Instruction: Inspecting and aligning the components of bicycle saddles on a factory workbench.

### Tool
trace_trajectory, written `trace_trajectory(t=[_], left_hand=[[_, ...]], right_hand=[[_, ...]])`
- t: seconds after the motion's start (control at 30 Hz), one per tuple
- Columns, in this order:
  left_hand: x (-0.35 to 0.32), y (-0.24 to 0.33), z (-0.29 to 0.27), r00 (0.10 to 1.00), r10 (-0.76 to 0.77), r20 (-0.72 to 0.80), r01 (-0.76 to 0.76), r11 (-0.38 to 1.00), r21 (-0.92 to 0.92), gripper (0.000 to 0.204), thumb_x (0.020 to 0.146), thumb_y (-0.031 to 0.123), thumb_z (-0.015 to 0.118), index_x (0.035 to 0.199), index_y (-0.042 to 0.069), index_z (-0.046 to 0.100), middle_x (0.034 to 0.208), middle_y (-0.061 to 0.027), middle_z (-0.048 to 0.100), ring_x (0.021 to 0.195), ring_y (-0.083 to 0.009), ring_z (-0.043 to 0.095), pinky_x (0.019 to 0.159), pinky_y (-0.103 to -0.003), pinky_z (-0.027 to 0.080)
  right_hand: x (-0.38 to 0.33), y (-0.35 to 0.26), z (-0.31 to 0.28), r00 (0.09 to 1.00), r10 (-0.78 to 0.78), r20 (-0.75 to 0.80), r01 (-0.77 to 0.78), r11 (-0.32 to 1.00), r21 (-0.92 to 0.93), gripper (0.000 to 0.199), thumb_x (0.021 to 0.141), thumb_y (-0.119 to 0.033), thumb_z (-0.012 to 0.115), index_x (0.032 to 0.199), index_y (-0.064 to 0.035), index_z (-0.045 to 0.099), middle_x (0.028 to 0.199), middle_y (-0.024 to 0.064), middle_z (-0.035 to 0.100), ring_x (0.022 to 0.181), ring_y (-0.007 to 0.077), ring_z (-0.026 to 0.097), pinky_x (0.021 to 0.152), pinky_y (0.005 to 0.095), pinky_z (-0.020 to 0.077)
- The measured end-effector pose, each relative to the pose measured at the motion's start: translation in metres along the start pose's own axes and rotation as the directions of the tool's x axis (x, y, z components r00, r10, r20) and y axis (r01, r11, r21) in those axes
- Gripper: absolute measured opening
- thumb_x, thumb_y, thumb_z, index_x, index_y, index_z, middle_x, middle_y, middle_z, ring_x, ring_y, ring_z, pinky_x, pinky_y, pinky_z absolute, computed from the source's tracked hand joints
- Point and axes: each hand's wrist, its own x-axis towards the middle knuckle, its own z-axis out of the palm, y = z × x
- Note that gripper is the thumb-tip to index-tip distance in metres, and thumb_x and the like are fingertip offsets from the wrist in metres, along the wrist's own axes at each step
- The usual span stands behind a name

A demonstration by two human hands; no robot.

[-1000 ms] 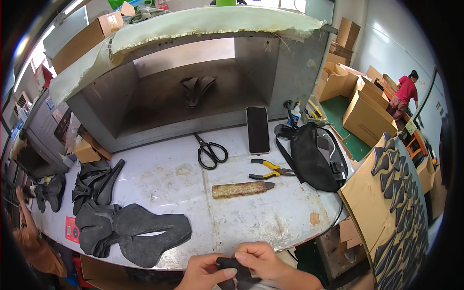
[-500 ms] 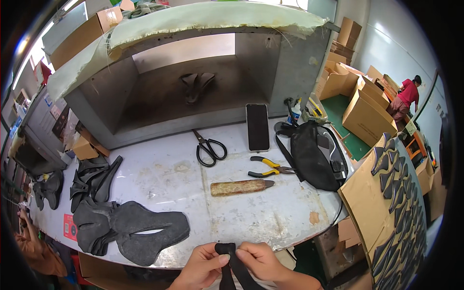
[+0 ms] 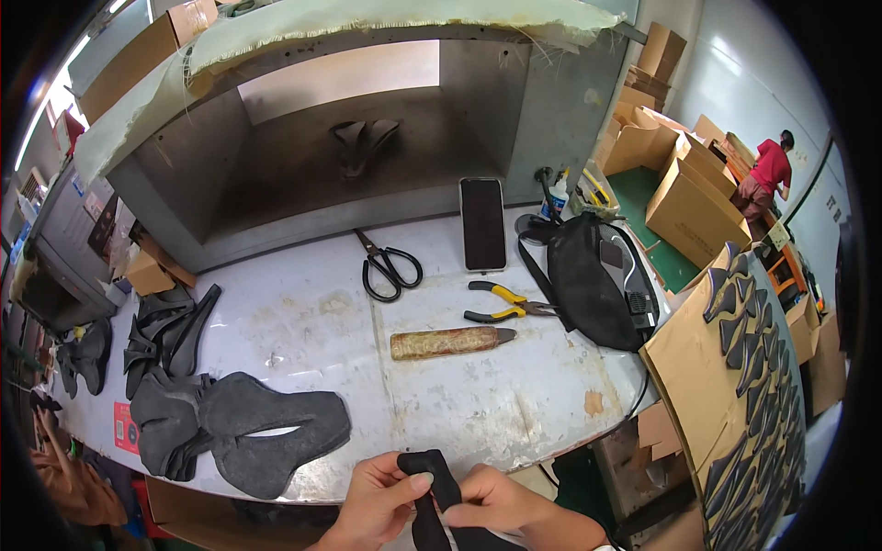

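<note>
Close to my body, beyond the table's front edge, I hold a black bike saddle cover [image 3: 428, 466] by its narrow, bent-over end. My left hand [image 3: 378, 503] pinches that end, thumb on the near face. My right hand [image 3: 501, 503] is closed on the strip a little lower, on its right side. Two legs of the cover hang below with a gap between them; its lower part runs out of the picture. To the left of my hands lie dark grey saddle pads [image 3: 317, 421], stacked and slotted down the middle.
Scissors [image 3: 390, 274], yellow-and-black pliers [image 3: 503, 303], a wrapped-handle blade [image 3: 450, 342], a phone [image 3: 483, 225] and a black pouch [image 3: 588, 285] lie on the table. Behind stands a grey metal booth [image 3: 565, 119] with a saddle [image 3: 360, 147] inside. At right leans a cardboard panel [image 3: 682, 395] bearing dark pieces.
My right hand has slid lower along the saddle cover, so more of its bent end shows. The left hand keeps its pinch. The whole view has shifted slightly.
</note>
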Motion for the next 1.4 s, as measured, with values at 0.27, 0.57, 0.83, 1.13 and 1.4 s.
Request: trace_trajectory(t=[0.27, 0.57, 0.83, 1.13, 1.4], left_hand=[[-0.001, 0.004, -0.009, 0.996, 0.021, 0.084, -0.019, 1.000, -0.023, 0.016, 0.085, -0.001, 0.069, 0.100, -0.005, 0.066, 0.087, -0.0119, 0.070, 0.074, -0.0179, 0.067, 0.068, -0.032, 0.056], [0.004, 0.013, -0.020, 0.996, 0.079, -0.029, -0.078, 0.997, 0.024, 0.016, 0.084, -0.002, 0.068, 0.099, -0.005, 0.065, 0.088, -0.0130, 0.070, 0.075, -0.0180, 0.068, 0.069, -0.032, 0.057], [0.004, 0.025, -0.029, 0.980, 0.195, -0.051, -0.193, 0.981, 0.030, 0.014, 0.083, 0.000, 0.067, 0.097, -0.003, 0.066, 0.086, -0.0135, 0.070, 0.073, -0.0203, 0.069, 0.066, -0.033, 0.058], [0.001, 0.024, -0.025, 0.980, 0.198, 0.017, -0.195, 0.976, -0.100, 0.019, 0.081, 0.008, 0.072, 0.094, -0.002, 0.063, 0.087, -0.0143, 0.068, 0.076, -0.0256, 0.069, 0.063, -0.036, 0.060], [-0.003, 0.008, -0.003, 0.987, 0.066, 0.146, -0.103, 0.959, 0.264, 0.032, 0.085, 0.007, 0.071, 0.112, -0.003, 0.057, 0.101, -0.0085, 0.055, 0.098, -0.0163, 0.058, 0.087, -0.030, 0.048]], right_hand=[[-0.013, 0.014, -0.003, 0.955, 0.285, 0.078, -0.295, 0.937, 0.189, 0.028, 0.093, -0.017, 0.066, 0.074, 0.0030, 0.061, 0.059, -0.0035, 0.051, 0.058, 0.0042, 0.042, 0.052, 0.0249, 0.0356], [-0.016, 0.029, -0.013, 0.955, 0.073, 0.287, -0.046, 0.994, -0.100, 0.044, 0.093, -0.020, 0.066, 0.061, 0.0021, 0.046, 0.049, 0.0029, 0.036, 0.048, 0.0089, 0.031, 0.044, 0.0307, 0.0273], [-0.033, 0.034, -0.020, 0.933, 0.167, 0.317, -0.114, 0.977, -0.180, 0.039, 0.095, -0.020, 0.062, 0.069, 0.0020, 0.043, 0.059, 0.0057, 0.039, 0.054, 0.0143, 0.031, 0.050, 0.0326, 0.0283], [-0.021, 0.053, -0.005, 0.983, 0.067, 0.171, -0.152, 0.816, 0.557, 0.049, 0.096, -0.045, 0.057, 0.073, -0.0019, 0.050, 0.064, 0.0000, 0.048, 0.058, 0.0091, 0.043, 0.054, 0.0242, 0.0346], [0.007, -0.005, 0.009, 0.947, -0.247, -0.205, 0.143, 0.897, -0.419, 0.030, 0.085, -0.020, 0.075, 0.091, 0.0063, 0.062, 0.090, 0.0108, 0.064, 0.073, 0.0116, 0.059, 0.062, 0.0246, 0.0454]])
